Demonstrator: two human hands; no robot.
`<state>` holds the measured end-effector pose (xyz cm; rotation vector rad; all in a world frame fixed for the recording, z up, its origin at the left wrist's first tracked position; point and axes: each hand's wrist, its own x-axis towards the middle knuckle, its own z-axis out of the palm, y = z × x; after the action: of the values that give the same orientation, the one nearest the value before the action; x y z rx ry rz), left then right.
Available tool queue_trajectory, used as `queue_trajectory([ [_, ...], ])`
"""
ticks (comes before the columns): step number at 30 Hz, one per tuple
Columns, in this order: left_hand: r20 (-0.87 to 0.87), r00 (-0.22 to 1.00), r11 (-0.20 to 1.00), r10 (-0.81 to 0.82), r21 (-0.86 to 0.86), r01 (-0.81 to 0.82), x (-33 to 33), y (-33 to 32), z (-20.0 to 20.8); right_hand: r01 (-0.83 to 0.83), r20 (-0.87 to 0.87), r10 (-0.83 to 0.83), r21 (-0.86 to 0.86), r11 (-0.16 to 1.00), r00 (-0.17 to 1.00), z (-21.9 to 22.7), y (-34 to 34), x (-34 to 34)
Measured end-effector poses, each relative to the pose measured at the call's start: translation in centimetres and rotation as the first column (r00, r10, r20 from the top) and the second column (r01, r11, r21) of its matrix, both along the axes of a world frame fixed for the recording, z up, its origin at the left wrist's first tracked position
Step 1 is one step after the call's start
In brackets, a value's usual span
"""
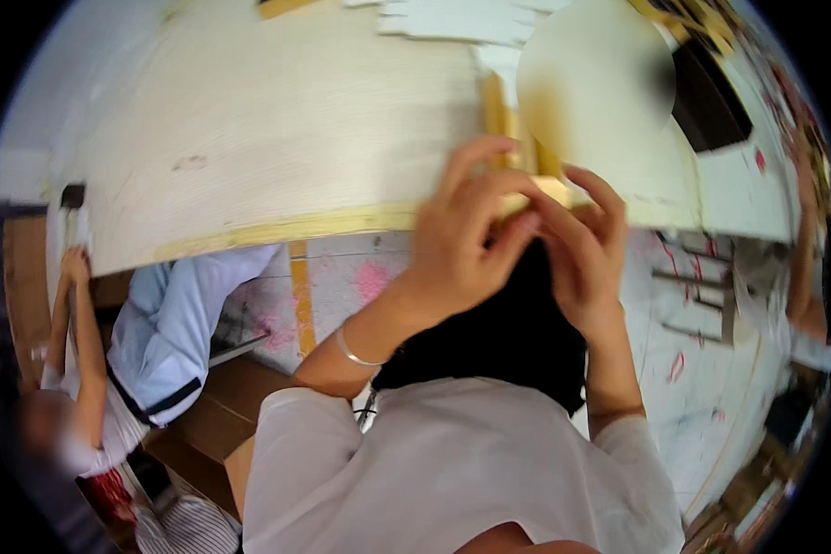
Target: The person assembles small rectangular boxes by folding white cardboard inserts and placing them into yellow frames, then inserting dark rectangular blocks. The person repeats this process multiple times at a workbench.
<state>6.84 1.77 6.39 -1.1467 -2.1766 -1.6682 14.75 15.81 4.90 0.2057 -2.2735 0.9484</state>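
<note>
Close together at the table's near edge, my two hands meet around a yellow box-like piece [552,190] that looks like folded card. My left hand [462,231] has its fingers curled, with the thumb and fingertips pressed at the piece's near end. My right hand [589,245] bends its fingers in from the other side, its fingertips touching those of the left. Yellow upright walls [497,106] of the piece run away from my fingers. Motion blur and the overlapping fingers hide its exact shape.
White card sheets [452,20] lie on the pale table [277,120]. A dark brown box [711,97] stands far right, near yellow pieces [697,20]. Co-workers' arms show at left [83,323] and right [806,231]. A cardboard box [217,411] is on the floor.
</note>
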Motion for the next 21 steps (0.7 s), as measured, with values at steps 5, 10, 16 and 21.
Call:
queue_trajectory([
  [5, -0.317, 0.946, 0.987, 0.067, -0.116, -0.109, 0.0, -0.4, -1.1, 0.090, -0.006, -0.094, 0.376, 0.922, 0.996, 1.6, 0.7, 0.4],
  [10, -0.138, 0.983, 0.945, -0.123, -0.320, 0.073, -1.0, -0.8, 0.1, -0.184, 0.460, -0.007, 0.368, 0.911, 0.888, 4.5, 1.0, -0.3],
  [16, 0.001, 0.891, 0.791, -0.453, -0.460, 0.403, -5.8, -3.6, 2.7, -0.140, 0.258, 0.072, 0.255, 0.957, 0.963, 5.3, 5.4, -1.8],
  [21, -0.586, 0.785, 0.821, -0.202, -0.538, -0.190, -5.2, -3.3, 6.6, -0.142, 0.203, 0.061, 0.413, 0.900, 0.977, 4.7, 5.6, -3.0],
])
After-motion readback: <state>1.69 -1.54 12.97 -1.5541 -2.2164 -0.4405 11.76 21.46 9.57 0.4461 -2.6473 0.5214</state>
